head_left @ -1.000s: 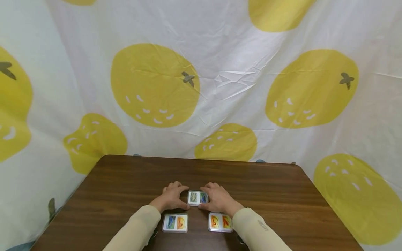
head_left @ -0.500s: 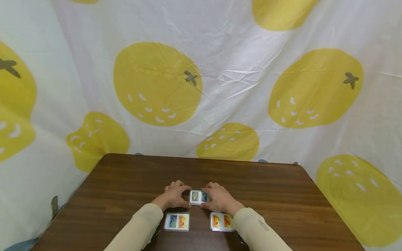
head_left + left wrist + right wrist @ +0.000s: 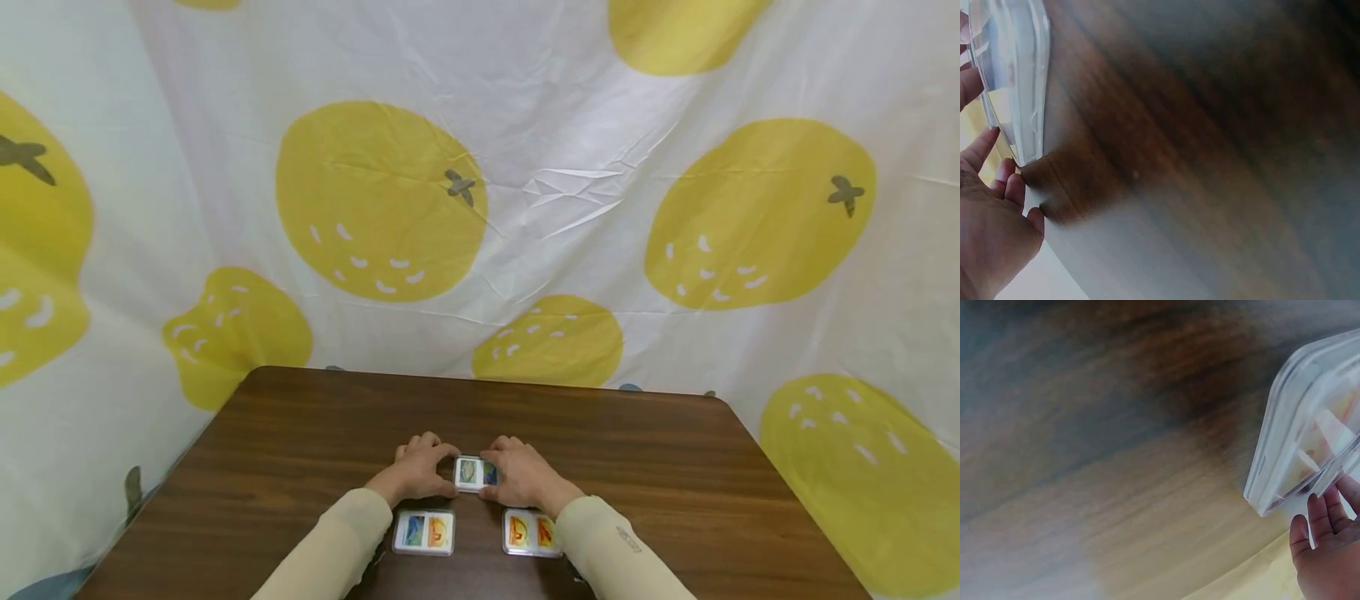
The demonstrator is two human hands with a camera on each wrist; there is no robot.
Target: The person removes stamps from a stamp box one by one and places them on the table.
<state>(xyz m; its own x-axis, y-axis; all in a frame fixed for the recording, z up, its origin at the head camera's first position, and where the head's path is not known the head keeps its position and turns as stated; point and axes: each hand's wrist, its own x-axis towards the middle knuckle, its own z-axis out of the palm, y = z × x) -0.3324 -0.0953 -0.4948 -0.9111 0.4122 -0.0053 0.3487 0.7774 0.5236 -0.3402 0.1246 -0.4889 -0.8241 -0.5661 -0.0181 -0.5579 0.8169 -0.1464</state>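
Note:
A small clear plastic case [image 3: 469, 472] with two picture cards, one greenish and one blue-green, lies at the middle of the table between both hands. My left hand [image 3: 420, 469] holds its left end, index finger at the far corner and thumb at the near one. At the opposite end, my right hand [image 3: 522, 473] grips it the same way, fingers covering part of the right card. Nearer to me lie two similar cases: the left case [image 3: 423, 532] shows a blue and an orange card, the right case [image 3: 529, 533] two orange-yellow ones, its corner overlapped by my sleeve.
The brown wood-grain table [image 3: 637, 467] has rounded far corners. Behind it hangs a white cloth [image 3: 547, 100] printed with yellow fruit. In the wrist views, the near clear cases [image 3: 1030, 81] [image 3: 1291, 419] loom large in front of the fingers.
The whole head view has shifted slightly, so everything sits a little farther right. Both hands keep nearly the same place at the middle case, the right fingers covering slightly more of it.

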